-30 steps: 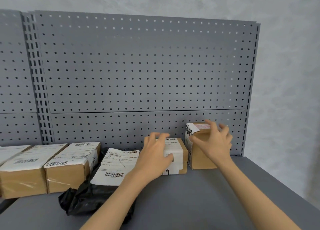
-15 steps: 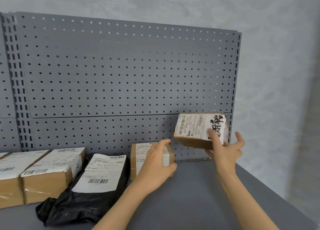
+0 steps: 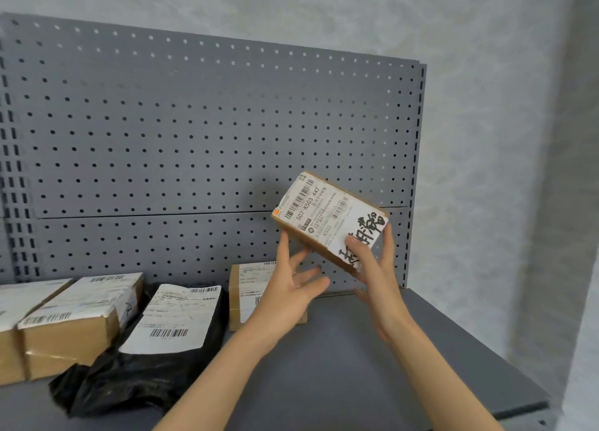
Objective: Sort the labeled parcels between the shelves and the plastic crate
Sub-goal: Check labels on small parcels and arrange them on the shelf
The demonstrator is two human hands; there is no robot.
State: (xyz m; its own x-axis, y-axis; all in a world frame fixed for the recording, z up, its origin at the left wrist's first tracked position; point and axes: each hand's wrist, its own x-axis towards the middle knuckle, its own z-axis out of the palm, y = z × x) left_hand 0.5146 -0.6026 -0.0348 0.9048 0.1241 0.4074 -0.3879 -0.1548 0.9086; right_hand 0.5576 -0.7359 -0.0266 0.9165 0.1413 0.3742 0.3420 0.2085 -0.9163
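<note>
Left hand (image 3: 291,288) open, hides small box (image 3: 246,288) label; right hand (image 3: 376,268) fingers grip cardboard parcel (image 3: 327,216), reads "507-K503 447".

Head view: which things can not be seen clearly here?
- Plastic crate: not in the head view at all.
- Small box on the shelf: partly hidden behind the left hand.
- Leftmost box: cut off by the left edge.
- Lifted box: small label print blurred; right hand covers its lower corner.

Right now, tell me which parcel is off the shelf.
The handwritten-label box, gripped by the right hand; the black bag and other boxes lie on the shelf.
</note>
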